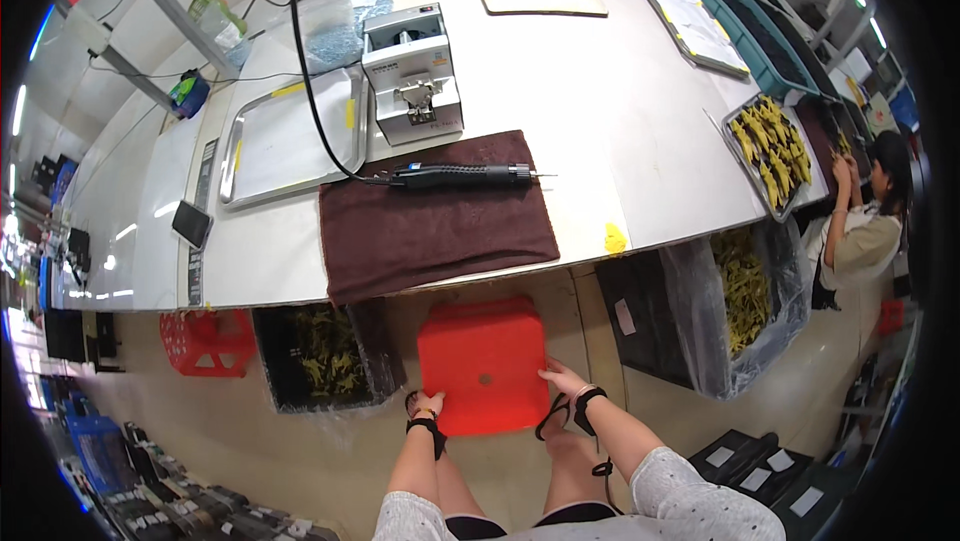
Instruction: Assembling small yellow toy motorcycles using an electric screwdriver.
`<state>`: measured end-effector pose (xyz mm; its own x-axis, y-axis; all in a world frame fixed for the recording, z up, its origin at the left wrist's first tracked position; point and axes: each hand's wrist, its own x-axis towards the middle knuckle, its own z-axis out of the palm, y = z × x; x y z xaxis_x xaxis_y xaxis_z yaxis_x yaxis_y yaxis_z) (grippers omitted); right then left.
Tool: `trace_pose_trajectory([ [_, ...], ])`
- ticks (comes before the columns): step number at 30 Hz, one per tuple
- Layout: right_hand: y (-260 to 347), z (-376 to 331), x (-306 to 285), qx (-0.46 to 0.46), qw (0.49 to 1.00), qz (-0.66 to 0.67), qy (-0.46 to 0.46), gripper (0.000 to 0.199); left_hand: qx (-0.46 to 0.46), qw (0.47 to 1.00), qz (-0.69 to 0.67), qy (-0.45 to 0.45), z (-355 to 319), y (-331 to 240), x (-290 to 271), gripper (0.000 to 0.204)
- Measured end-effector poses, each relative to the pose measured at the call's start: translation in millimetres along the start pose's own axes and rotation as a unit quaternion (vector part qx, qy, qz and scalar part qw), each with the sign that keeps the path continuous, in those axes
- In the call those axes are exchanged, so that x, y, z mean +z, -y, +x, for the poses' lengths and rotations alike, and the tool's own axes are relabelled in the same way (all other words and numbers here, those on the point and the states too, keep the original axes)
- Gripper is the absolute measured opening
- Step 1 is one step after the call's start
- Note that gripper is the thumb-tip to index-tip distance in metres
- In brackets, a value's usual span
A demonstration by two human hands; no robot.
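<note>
A red plastic stool with a small hole in its seat stands on the floor in front of me, by the table edge. My left hand is closed on the stool's near left edge. On the right side, my right hand grips the edge of the seat, its thumb on top and the other fingers mostly hidden. Both wrists wear black bands. On the table above, a black electric screwdriver lies across a brown cloth, and its cord runs upward.
A grey screw feeder stands behind the cloth, beside a metal tray. Bins of yellowish parts flank the stool. Another red stool is at left. A person works at right near a filled tray.
</note>
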<state>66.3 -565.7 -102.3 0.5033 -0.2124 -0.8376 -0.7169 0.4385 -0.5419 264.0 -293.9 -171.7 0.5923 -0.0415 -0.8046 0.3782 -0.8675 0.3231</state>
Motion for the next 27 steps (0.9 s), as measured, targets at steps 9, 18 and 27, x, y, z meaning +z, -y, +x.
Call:
trace_pose_trajectory([
  [9,108,-126,-5,-0.319,0.867,-0.269,-0.271,0.03,0.445,0.806,-0.021,-0.389,-142,-136,-166,0.034],
  [18,257,-48,11,-0.122,0.754,-0.305,-0.569,0.059,0.427,0.832,0.078,-0.346,-85,-225,-299,0.062],
  [27,292,-78,11,-0.036,0.787,-0.4,-0.468,0.062,0.364,0.845,0.188,-0.344,-68,-233,-291,0.065],
])
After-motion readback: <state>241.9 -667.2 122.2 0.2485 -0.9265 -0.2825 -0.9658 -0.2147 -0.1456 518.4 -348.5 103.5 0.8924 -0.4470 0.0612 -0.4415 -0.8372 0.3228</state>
